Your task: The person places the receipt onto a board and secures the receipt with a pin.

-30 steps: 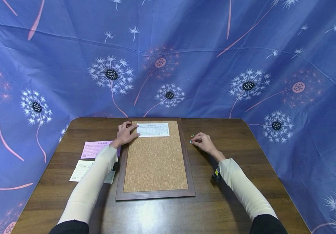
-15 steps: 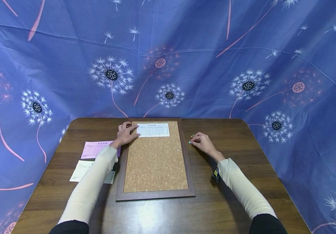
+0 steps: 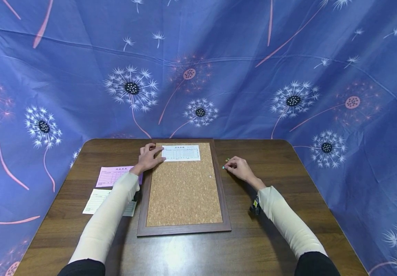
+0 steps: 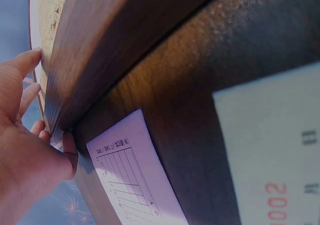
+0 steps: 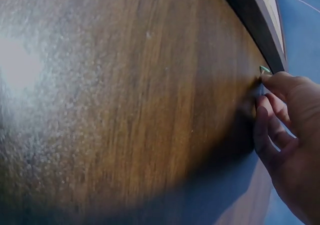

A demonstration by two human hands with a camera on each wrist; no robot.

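Cloth [image 3: 239,92] with white and pink dandelions on blue hangs behind and beside the brown wooden table [image 3: 264,241]. A framed cork board [image 3: 184,195] lies flat on the table, its top edge at the far side. Cream sleeves [image 3: 289,222] cover both forearms, dark cloth above them. Left of the board are a pale green slip [image 3: 96,200] and, beyond it, a pink slip [image 3: 110,177], each partly hidden by the left arm. A white slip [image 3: 184,153] lies across the top of the cork. The left hand [image 3: 147,158] spreads thumb and forefinger against its left end, other fingers over the frame. The right hand [image 3: 241,169] pinches a tiny blue-green disc [image 3: 223,167] between thumb and fingertip, just right of the frame; whether it touches the table is hard to tell. Yellow-green bits [image 3: 227,160] sit just beyond.
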